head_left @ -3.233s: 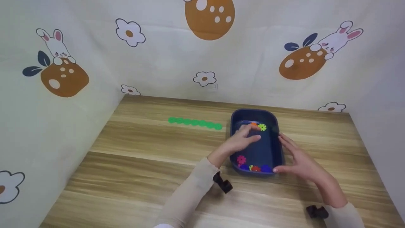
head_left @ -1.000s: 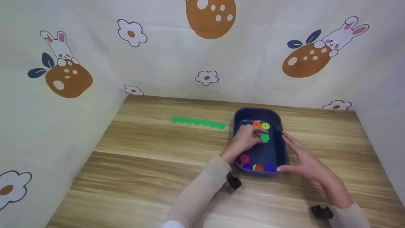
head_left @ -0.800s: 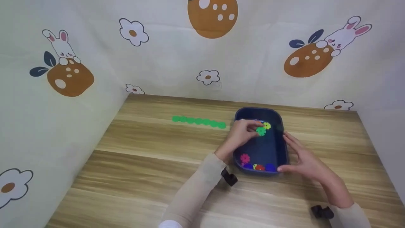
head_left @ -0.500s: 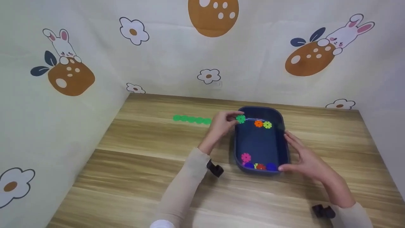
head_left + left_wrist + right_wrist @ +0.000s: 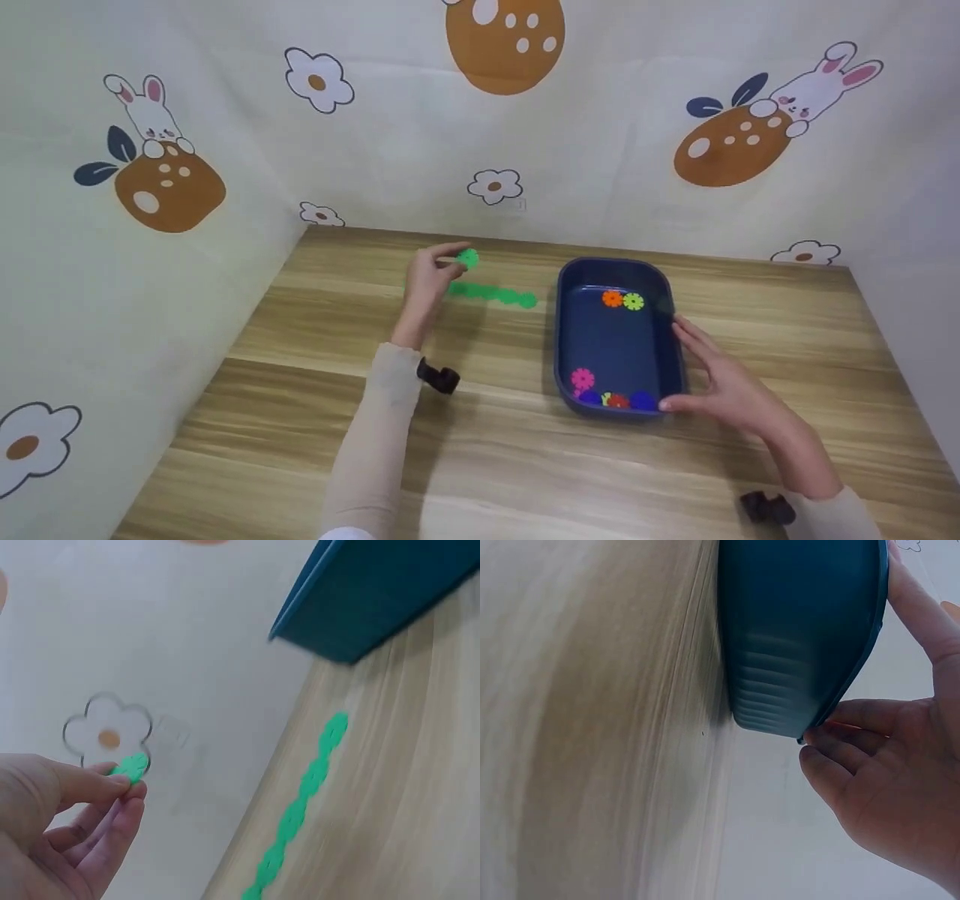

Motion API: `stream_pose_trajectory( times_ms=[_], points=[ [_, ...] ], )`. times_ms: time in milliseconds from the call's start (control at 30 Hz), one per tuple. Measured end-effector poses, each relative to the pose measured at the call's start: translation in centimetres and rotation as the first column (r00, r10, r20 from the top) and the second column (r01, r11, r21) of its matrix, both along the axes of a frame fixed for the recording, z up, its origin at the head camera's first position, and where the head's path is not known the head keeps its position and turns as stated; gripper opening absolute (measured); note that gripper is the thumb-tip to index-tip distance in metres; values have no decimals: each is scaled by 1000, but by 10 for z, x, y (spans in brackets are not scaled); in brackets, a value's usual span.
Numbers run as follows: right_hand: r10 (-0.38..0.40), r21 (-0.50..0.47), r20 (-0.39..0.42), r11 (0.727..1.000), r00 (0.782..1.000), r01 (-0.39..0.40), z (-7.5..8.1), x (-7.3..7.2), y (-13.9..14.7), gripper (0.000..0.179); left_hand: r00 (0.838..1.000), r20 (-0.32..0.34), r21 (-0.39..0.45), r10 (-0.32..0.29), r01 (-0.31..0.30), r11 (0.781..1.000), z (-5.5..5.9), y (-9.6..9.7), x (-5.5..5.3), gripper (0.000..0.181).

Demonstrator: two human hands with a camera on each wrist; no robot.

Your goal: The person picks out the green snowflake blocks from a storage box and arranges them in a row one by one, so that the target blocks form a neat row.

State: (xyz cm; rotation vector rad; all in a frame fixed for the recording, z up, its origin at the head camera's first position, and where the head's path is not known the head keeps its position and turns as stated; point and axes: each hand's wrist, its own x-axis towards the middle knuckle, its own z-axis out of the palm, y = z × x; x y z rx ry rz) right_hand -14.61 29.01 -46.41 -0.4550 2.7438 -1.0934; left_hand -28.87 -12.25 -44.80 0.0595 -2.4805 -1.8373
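My left hand (image 5: 429, 281) pinches a green plastic snowflake disc (image 5: 469, 258) between thumb and fingers, raised over the far part of the table. Just below it in the head view lies a row of green snowflake discs (image 5: 499, 293), its left part hidden behind the hand. In the left wrist view, the held disc (image 5: 133, 766) shows at the fingertips. My right hand (image 5: 724, 386) rests against the right side of a dark blue bin (image 5: 559, 330), fingers and thumb spread along its rim. In the right wrist view, the fingertips touch the bin's edge.
Inside the bin, an orange disc (image 5: 613, 298) and a yellow-green disc (image 5: 634, 301) lie toward the far end. A pink disc (image 5: 583, 379), a red disc (image 5: 617, 402) and blue ones gather at the near end. A printed cloth (image 5: 375, 135) stands behind the wooden table (image 5: 525, 480).
My left hand reached into the bin, took a green disc and carried it left over the rim to above the green row. The right hand has stayed at the bin's side.
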Motion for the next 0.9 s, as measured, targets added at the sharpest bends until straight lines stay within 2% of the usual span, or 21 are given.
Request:
stream_pose_trajectory(
  times_ms=[133,267,433,500,633,733,800,900],
  points=[
    [7,-3,-21,1000,1000,-7,-1,-1,1,109,997,22,-26,67,-67,997,-8,-28,-3,33],
    [11,-8,-28,1000,1000,-11,-2,-1,1,109,987,29,-52,159,-157,986,-19,-54,-7,34],
    [9,-3,-16,1000,1000,-9,-2,0,-1,110,961,32,-144,273,-266,953,-37,-81,-12,34],
    [7,-2,-12,1000,1000,-7,-2,-1,-1,111,947,55,-178,316,-302,937,-44,-89,-13,33],
    [0,-6,1,1000,1000,0,-3,-1,-3,112,916,93,-260,391,-357,897,-57,-98,-13,30],
    [-1,-4,7,1000,1000,1,-4,-1,-2,112,899,100,-321,426,-377,869,-63,-99,-14,28],
    [4,2,2,1000,1000,-4,-3,0,-1,112,894,93,-358,438,-380,853,-65,-98,-14,26],
    [2,10,-5,1000,1000,-2,0,0,1,110,899,99,-388,427,-361,848,-66,-93,-17,26]
  ],
)
